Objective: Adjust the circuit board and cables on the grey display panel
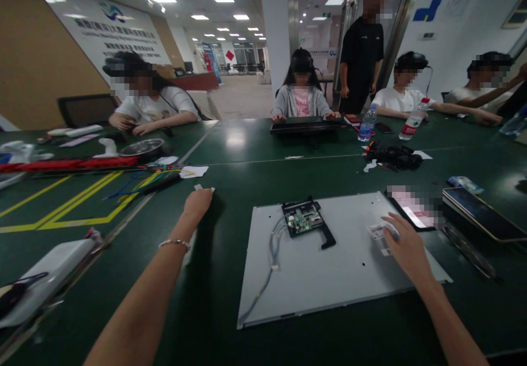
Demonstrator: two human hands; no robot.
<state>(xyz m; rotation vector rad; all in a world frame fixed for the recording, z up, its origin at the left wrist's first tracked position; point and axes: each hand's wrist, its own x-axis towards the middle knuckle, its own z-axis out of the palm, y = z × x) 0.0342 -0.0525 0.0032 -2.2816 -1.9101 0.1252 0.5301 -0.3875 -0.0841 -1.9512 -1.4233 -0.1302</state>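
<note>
A flat grey-white metal panel [329, 272] lies on the green table, its back face up. Fixed near its far edge is a small green circuit board [307, 220] in a black bracket, and a grey cable [273, 245] runs from it to the near left corner. Over the panel's right part, my right hand [405, 242] is open, fingers stretched beside a white label [379, 230]; contact is unclear. My left hand [198, 204] is closed in a fist at the table, left of the panel. Small pale bits show at its fingers, too little to name.
Phones [486, 212] and glasses [469, 251] lie right of the panel. Farther back are water bottles [366, 124], a black tangled item [393, 155] and a black keyboard-like slab [304, 126]. Wires [135, 185] and a white box [49, 278] lie left. Several people surround the table.
</note>
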